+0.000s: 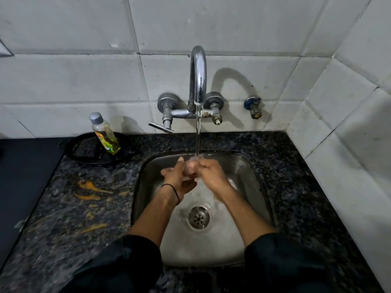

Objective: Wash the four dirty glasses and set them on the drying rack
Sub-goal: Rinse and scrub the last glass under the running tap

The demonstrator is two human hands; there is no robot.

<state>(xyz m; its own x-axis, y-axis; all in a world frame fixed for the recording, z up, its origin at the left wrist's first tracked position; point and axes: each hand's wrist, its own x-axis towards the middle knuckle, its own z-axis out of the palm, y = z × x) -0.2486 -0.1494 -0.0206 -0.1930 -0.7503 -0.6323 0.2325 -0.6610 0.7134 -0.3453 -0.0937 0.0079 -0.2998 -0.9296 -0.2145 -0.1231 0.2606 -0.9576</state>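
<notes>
Over the steel sink (249, 178), my left hand (174, 173) and my right hand (212, 173) meet under the running stream from the tap (198, 77). Between them sits what looks like a small clear glass (190, 169), blurred by the water. The fingers of both hands curl round it, and my left thumb points up beside it. No other glasses and no drying rack are in view.
A bottle of yellow dish liquid (104, 134) stands in a black round tray (78, 151) at the back left of the dark granite counter (84, 208), which carries orange smears. The drain (198, 217) lies below my wrists. Tiled walls close the back and right.
</notes>
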